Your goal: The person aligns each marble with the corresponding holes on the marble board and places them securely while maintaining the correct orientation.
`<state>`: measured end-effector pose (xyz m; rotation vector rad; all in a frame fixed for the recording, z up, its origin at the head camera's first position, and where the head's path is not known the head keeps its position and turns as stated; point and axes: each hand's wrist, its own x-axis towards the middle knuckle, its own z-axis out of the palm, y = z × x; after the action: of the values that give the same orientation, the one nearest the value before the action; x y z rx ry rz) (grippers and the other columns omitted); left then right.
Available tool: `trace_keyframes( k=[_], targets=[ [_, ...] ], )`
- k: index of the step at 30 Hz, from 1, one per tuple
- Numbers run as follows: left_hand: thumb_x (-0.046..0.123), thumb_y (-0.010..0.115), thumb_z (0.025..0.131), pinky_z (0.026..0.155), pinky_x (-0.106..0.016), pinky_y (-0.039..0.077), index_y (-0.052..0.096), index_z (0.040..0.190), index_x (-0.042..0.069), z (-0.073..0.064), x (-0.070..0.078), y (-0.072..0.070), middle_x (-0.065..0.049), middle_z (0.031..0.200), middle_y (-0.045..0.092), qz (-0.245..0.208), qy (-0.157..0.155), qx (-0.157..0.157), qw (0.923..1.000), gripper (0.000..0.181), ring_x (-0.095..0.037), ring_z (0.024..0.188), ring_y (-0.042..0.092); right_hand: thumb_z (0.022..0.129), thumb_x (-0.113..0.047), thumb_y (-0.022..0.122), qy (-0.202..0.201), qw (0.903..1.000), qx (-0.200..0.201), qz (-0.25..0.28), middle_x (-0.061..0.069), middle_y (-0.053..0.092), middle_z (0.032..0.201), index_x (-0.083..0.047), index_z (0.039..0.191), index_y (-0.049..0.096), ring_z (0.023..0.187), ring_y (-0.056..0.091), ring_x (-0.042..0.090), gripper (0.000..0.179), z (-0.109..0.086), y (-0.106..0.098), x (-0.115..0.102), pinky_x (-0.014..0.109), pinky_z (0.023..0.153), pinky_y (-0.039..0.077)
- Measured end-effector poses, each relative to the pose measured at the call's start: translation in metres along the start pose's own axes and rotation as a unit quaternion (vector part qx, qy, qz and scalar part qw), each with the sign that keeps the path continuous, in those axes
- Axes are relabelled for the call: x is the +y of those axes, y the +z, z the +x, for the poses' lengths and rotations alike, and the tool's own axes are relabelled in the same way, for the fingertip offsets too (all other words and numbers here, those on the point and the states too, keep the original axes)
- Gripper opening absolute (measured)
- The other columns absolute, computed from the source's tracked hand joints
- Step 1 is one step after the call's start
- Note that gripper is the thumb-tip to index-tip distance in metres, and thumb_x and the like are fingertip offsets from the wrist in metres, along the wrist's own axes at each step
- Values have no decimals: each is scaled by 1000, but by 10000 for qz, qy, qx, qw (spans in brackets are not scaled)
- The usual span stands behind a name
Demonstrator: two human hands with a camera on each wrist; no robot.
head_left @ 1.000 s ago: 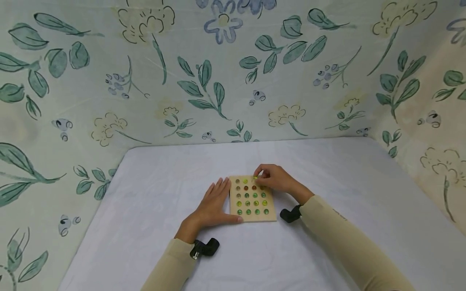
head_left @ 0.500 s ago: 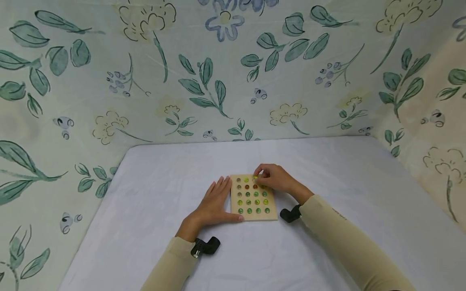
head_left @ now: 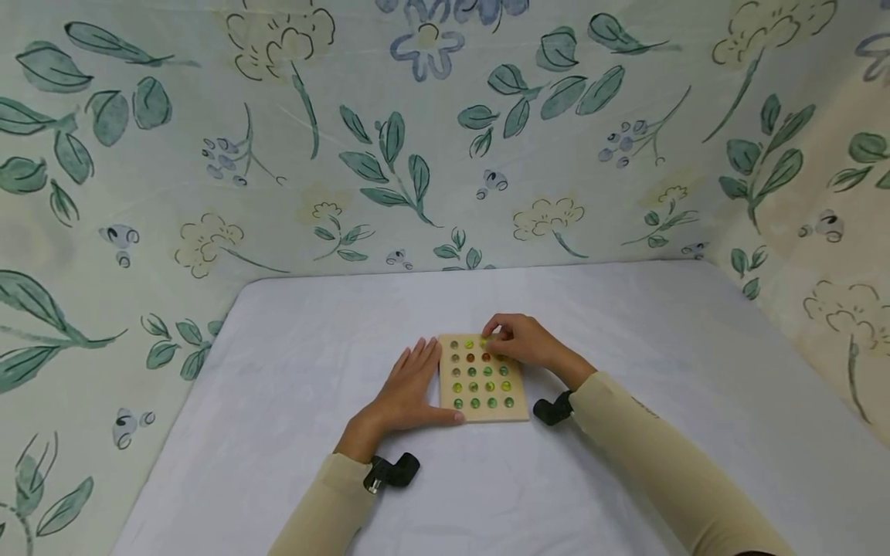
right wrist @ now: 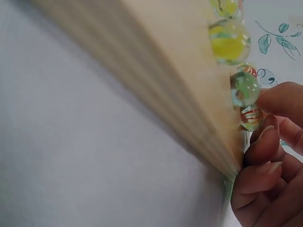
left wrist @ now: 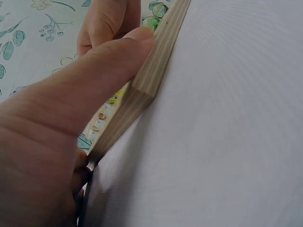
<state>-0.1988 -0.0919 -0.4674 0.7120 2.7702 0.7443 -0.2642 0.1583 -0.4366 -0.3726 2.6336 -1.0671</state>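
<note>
A square wooden board [head_left: 448,415] with rows of glass marbles lies on the white table, mostly filled with green, yellow and reddish ones. My left hand [head_left: 406,398] is spread along its left side, fingers straight, and the thumb [left wrist: 137,40] presses on the near corner. Over the far row, my right hand [head_left: 523,340] pinches a yellow-green marble [head_left: 484,341] between thumb and fingers. That hand covers the far right corner. In the right wrist view, a green marble [right wrist: 245,89] and a yellow marble [right wrist: 230,42] stand proud of the board, near the curled fingers.
White cloth [head_left: 313,332] covers the table around the board. Behind and at the sides hangs a floral curtain [head_left: 417,154]. A small black camera [head_left: 396,471] sits on the left wrist, another black camera [head_left: 553,409] on the right.
My right fingertips have shifted slightly left and nearer with the marble, over the far row of the board. The left hand keeps its place on the board's side.
</note>
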Motion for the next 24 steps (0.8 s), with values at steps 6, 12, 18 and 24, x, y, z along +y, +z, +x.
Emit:
trace_keyframes(
  k=[6,12,18,24],
  targets=[
    [74,69,68,119,-37,-3,7,155,7,0,0,0,-4,161,6,-15,17,6,10000,126,-18,148,-2,89,-16,67,-49,10000,13,-7,4,61,77,-13,106,65,64,53,17,17,-1,0,-2,27,56,44],
    [74,69,67,119,-38,-3,7,155,7,0,-1,1,-4,161,6,-52,34,11,10000,127,-18,148,-2,90,-16,65,-67,10000,6,19,5,61,77,-13,106,65,63,53,17,16,-1,-1,-1,27,55,45],
    [75,68,67,119,-38,-3,6,155,7,1,-2,1,-4,161,5,-52,33,11,10000,127,-18,148,-2,91,-18,65,-109,9999,68,14,4,61,77,-15,105,65,63,53,17,15,-2,-2,-1,27,55,45],
    [74,68,68,119,-38,-2,7,155,7,0,-1,0,-5,161,6,-48,43,2,10000,126,-18,148,-2,93,-21,64,-85,9997,174,-113,5,61,77,-15,106,65,65,53,19,14,-3,-7,-2,28,57,45]
  ],
)
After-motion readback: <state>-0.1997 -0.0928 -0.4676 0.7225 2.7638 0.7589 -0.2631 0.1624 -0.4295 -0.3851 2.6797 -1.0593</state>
